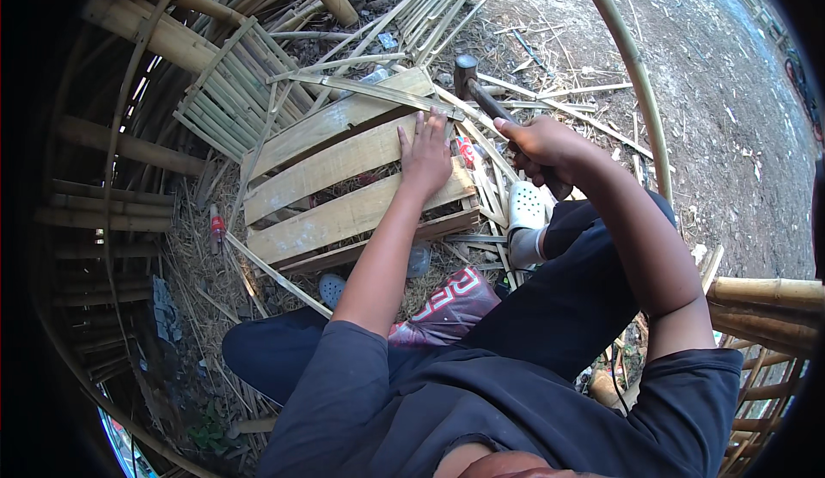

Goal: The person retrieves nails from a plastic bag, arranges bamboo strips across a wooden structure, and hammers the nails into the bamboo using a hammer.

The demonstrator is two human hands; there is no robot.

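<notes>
1. Nearest the camera, along the bottom of the frame, is my dark grey cloth T-shirt (481, 409).
2. Left of centre lies the pale, slatted, box-shaped wooden crate (326, 175). I judge it stiff, fairly light and rough rather than slippery; its thin slats could split under a hard knock. I'd lift it by both ends, where the slats look backed.
3. My left hand (425, 158) rests palm down near the crate's upper-right end, fingers spread, gripping nothing I can see. Whether its fingertips touch the long, thin, pale bamboo strip (369, 91) there, I cannot tell.
4. Right of centre, my right hand (546, 153) is closed round the dark-handled hammer (488, 100) with its blunt metal head toward the upper left. It should feel rigid and head-heavy, best held low on the handle.
</notes>
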